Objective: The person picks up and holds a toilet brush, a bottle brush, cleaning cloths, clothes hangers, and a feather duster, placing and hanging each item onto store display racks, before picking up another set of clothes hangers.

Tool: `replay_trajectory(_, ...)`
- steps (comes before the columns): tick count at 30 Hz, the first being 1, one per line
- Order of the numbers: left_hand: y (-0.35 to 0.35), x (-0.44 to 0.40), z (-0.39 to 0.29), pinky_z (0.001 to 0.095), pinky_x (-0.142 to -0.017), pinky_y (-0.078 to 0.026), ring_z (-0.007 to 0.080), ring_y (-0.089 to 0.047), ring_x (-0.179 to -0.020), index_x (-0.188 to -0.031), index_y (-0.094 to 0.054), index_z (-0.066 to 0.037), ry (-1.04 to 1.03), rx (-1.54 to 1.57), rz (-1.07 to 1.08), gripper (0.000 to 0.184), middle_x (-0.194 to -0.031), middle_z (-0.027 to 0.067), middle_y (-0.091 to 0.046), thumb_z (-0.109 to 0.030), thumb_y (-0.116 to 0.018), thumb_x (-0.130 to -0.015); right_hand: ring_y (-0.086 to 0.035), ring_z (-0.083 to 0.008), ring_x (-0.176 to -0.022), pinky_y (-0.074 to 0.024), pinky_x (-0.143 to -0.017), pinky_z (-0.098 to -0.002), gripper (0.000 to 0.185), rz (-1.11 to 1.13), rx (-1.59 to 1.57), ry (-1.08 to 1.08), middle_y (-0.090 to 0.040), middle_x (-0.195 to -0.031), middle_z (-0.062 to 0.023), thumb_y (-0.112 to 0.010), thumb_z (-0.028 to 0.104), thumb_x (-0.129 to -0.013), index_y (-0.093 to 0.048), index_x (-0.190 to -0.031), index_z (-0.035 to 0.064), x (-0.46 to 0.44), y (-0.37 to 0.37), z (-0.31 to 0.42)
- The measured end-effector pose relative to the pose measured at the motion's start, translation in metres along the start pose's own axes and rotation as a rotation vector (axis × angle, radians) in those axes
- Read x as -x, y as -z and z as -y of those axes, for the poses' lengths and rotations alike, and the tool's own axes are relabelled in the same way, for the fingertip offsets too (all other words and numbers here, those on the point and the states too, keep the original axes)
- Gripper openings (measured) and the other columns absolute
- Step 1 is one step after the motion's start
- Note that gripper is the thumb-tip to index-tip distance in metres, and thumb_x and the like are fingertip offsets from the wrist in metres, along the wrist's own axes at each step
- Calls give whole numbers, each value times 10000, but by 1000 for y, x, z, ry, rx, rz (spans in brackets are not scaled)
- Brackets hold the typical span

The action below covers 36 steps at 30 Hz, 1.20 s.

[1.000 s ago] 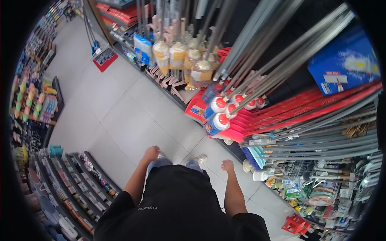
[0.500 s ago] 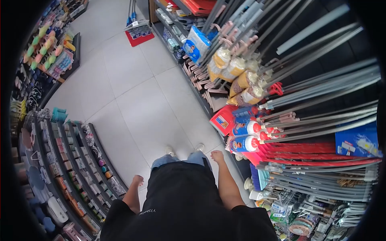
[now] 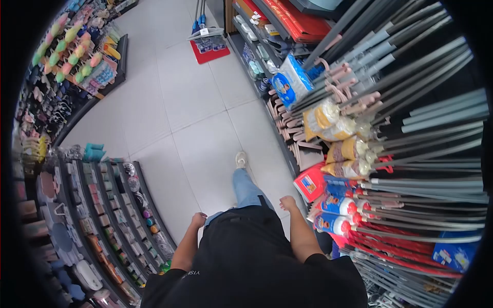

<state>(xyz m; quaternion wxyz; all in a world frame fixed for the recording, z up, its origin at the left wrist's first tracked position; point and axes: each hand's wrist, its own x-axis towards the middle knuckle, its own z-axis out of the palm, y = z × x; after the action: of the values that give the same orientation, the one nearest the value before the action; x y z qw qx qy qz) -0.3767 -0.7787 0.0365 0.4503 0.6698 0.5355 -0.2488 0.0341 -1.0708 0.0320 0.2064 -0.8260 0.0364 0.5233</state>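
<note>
My left hand (image 3: pixel 198 219) hangs beside my left hip, near the black shirt (image 3: pixel 251 256); its fingers are small and partly hidden, and nothing can be made out in it. On the other side, my right hand (image 3: pixel 288 203) is held a little away from my body with its fingers loosely curled, and I cannot make out anything in it. It is nearest to a red package (image 3: pixel 309 182) at the foot of the right-hand shelf. One leg in blue jeans (image 3: pixel 245 189) and a light shoe (image 3: pixel 241 159) are stretched forward on the floor.
Pale floor tiles (image 3: pixel 197 146) run up the aisle. Mops in yellow bags (image 3: pixel 343 154) and long poles (image 3: pixel 436 108) line the right side. Curved shelves of small goods (image 3: pixel 110 226) stand at the left. A red mat (image 3: pixel 211 54) lies farther up, beneath mop heads.
The view has moved forward along the aisle, and the mops and poles have shifted down and right. One leg has swung forward. Both arms have swung slightly.
</note>
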Motion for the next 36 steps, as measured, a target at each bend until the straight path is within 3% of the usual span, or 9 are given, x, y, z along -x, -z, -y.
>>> replay_trajectory(6, 111, -29, -92, 310, -564, -547, 196, -666, -681, -996, -657, 23, 109, 275, 20, 221, -818, 138, -687, -39, -548, -814, -631, -179, -571, -507, -490, -327, 188, 41, 8, 136, -662, -726, -84, -552, 212, -832, -636, -866, 48, -71, 24, 163)
replay_trajectory(9, 159, -71, -122, 311, -565, -543, 189, -649, -645, -982, -644, 40, -13, 429, -121, 203, -793, 128, -675, -30, -543, -820, -646, -218, -557, -521, -554, -365, 210, -10, 148, 302, -655, -632, -106, -548, 198, -778, -667, -722, 34, -109, 35, 240)
replay_trajectory(17, 243, -134, -148, 269, -450, -476, 152, -607, -542, -931, -630, -1, 51, 477, -397, 159, -737, 78, -645, -101, -576, -820, -664, -267, -642, -525, -657, -371, 221, -77, 209, 557, -669, -683, -132, -548, 232, -768, -695, -775, 67, -157, 46, 409)
replay_trajectory(20, 248, -145, -133, 259, -436, -466, 153, -601, -528, -885, -632, -8, 281, 543, -252, 136, -702, 76, -628, -122, -578, -832, -615, -174, -519, -491, -478, -319, 183, -55, 274, 594, -647, -652, -100, -557, 186, -807, -646, -786, 28, -207, 34, 420)
replay_trajectory(22, 254, -143, -131, 366, -377, -464, 204, -578, -437, -856, -649, -5, 434, 588, -145, 154, -660, 116, -630, -121, -554, -822, -615, -181, -519, -488, -469, -322, 192, -15, 314, 473, -647, -662, -106, -553, 194, -814, -639, -800, 22, -212, 31, 435)
replay_trajectory(24, 219, -206, -64, 377, -375, -467, 228, -592, -455, -836, -657, -37, 647, 420, 306, 105, -678, 129, -638, -97, -593, -779, -619, -193, -531, -490, -467, -329, 201, 40, 351, 357, -651, -688, -108, -548, 206, -823, -632, -828, 24, -219, 28, 451)
replay_trajectory(25, 224, -199, -55, 373, -392, -472, 224, -598, -468, -821, -661, -44, 660, 432, 279, 101, -679, 123, -642, -108, -606, -766, -624, -200, -543, -494, -469, -333, 205, 77, 369, 300, -655, -710, -108, -545, 214, -829, -629, -849, 28, -226, 25, 457)
replay_trajectory(31, 356, -259, -93, 349, -495, -505, 200, -635, -547, -732, -687, -90, 419, 154, 370, 95, -683, 88, -667, -175, -682, -691, -632, -197, -580, -517, -498, -353, 199, 50, 189, 53, -656, -737, -93, -538, 231, -846, -630, -871, 56, -197, 6, 580)
replay_trajectory(36, 521, -397, -140, 329, -580, -532, 180, -665, -613, -657, -709, -128, -191, -799, 343, 113, -686, 59, -687, -231, -745, -628, -628, -167, -576, -508, -487, -315, 191, 3, 29, 299, -652, -719, -72, -543, 229, -862, -641, -854, 65, -213, -24, 705)
